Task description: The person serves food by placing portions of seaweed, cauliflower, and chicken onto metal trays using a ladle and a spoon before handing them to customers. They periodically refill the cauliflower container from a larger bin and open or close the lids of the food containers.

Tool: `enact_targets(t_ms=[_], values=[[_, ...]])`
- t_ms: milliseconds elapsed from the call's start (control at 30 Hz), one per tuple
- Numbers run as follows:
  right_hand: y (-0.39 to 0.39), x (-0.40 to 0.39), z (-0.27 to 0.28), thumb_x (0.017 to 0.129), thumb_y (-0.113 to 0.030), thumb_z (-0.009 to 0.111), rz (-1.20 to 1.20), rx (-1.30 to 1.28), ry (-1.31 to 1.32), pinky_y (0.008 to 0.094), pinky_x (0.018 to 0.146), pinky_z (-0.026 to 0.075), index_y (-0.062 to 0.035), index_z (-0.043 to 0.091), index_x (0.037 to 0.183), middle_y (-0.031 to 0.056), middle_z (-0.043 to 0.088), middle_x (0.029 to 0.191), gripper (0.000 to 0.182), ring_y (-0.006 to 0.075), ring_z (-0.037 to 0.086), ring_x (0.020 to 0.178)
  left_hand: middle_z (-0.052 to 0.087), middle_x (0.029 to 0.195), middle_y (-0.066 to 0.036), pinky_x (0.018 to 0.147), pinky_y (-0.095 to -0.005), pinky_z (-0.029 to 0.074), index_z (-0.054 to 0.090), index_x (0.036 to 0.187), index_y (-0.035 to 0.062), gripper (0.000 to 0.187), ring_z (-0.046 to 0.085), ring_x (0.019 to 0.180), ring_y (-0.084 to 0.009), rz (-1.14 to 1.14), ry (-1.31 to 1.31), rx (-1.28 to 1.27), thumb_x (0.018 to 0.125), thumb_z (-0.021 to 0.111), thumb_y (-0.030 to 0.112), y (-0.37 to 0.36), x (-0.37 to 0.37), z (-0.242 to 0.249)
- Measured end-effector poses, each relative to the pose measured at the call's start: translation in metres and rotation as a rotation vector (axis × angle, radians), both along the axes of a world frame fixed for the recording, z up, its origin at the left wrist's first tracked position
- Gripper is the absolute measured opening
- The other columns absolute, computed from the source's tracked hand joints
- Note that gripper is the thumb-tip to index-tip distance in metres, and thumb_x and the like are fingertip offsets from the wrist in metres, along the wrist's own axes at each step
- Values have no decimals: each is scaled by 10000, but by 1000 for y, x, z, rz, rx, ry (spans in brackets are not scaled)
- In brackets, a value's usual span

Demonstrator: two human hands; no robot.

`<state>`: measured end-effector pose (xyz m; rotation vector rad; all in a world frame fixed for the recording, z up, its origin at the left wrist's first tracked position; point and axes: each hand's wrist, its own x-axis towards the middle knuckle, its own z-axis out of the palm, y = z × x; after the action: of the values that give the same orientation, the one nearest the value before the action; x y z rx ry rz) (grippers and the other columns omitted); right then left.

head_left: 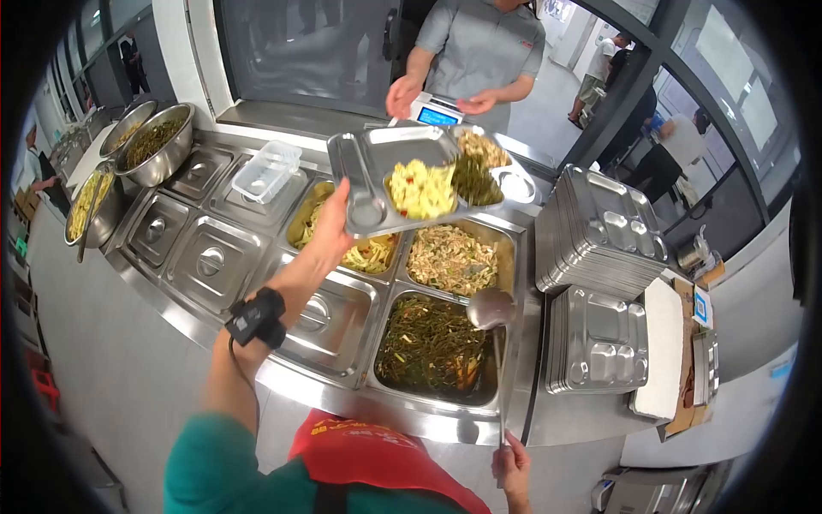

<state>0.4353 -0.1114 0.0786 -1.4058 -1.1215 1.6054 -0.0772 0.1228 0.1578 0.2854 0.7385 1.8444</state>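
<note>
My left hand [332, 230] grips the left edge of a steel compartment tray [398, 141], held out over the counter. On the tray lie yellow egg-like food [422, 188], dark green vegetables [476, 180] and a pale chopped dish [481, 148]. My right hand [512, 467] is closed around the handle of a steel ladle [491, 309]. The ladle's bowl is over the boundary between a pan of green vegetables [432, 347] and a pan of chopped food [451, 259].
Past the tray stands a person in grey [488, 51], both hands out near a scale [435, 114]. Stacked trays [599, 231] rise at the right. Lidded pans [211, 261], a clear plastic container [267, 171] and steel bowls [158, 150] are at the left.
</note>
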Motion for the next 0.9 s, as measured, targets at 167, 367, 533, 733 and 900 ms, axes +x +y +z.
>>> enact_targets(t_ms=[167, 367, 533, 733, 900], values=[[42, -20, -1, 912, -91, 449, 153, -7, -10, 209, 386, 346, -58, 467, 1270, 16, 493, 594, 360, 76, 423, 435, 572, 1094, -111, 841, -383, 495, 480, 1143, -3, 329, 594, 938, -222, 93, -40, 75, 952, 423, 260, 59, 5, 52], [137, -92, 13, 862, -98, 528, 376, 244, -184, 207, 471, 408, -119, 517, 1252, 22, 556, 654, 390, 65, 476, 510, 559, 1117, -114, 853, -379, 489, 472, 1155, 1, 332, 578, 971, -232, 131, -56, 190, 946, 436, 256, 97, -6, 78], [210, -210, 19, 776, -97, 547, 445, 969, -819, 357, 556, 493, -159, 568, 1173, 134, 613, 776, 402, 255, 608, 590, 540, 1149, -116, 908, -372, 449, 445, 1196, 5, 385, 545, 1028, -239, 24, -53, 192, 955, 392, 300, 117, -31, 83], [263, -322, -3, 798, -106, 529, 575, 877, -1212, 407, 616, 523, -186, 562, 1146, 131, 624, 885, 358, 305, 633, 722, 543, 1125, -117, 835, -400, 494, 426, 1198, 20, 358, 577, 988, -217, -145, -106, 266, 947, 427, 276, 125, -46, 92], [269, -376, 7, 796, -63, 501, 770, 706, -1437, 396, 649, 528, -181, 448, 1264, 158, 586, 1039, 485, 318, 640, 793, 511, 1151, -219, 939, -427, 422, 353, 1256, 23, 446, 538, 1032, -311, -302, -152, 219, 930, 464, 308, 95, -70, 70]])
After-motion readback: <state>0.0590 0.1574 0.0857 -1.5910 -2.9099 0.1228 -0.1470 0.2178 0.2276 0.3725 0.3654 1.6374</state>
